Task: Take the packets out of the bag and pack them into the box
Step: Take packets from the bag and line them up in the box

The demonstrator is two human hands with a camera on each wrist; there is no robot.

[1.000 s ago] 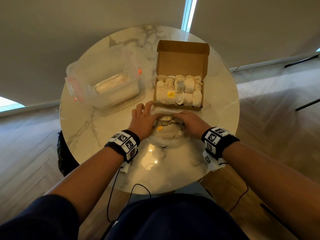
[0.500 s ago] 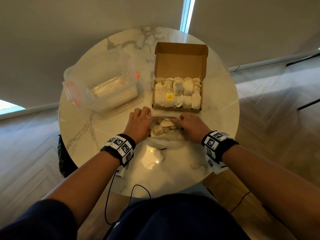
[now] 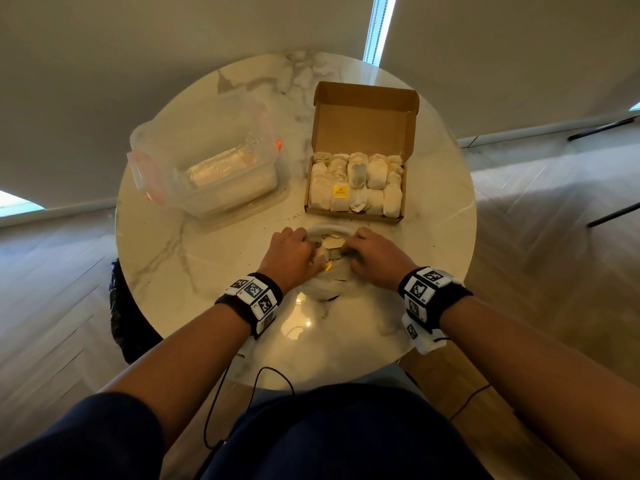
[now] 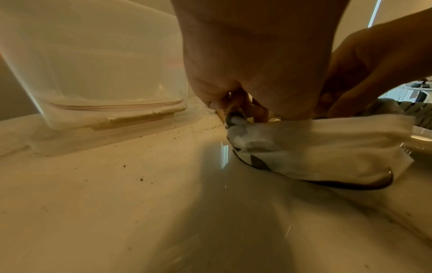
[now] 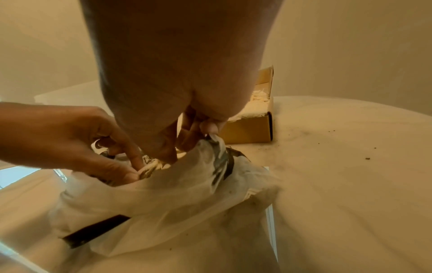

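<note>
Packets (image 3: 330,242) lie in the bag's (image 3: 323,289) open mouth near the bench's (image 3: 194,289) front edge. Left hand (image 3: 289,256) pinches one packet; right hand (image 3: 375,256) grips the bag's rim. Beyond sit the filled cardboard box (image 3: 358,188) and a clear tub (image 3: 204,168). Dark crumbs speckle the round marble top; wooden floor surrounds it.

dim warm light | window strip (image 3: 379,29) bright at back | glare on table (image 3: 304,323) | wrist views blurry, edges warped
</note>
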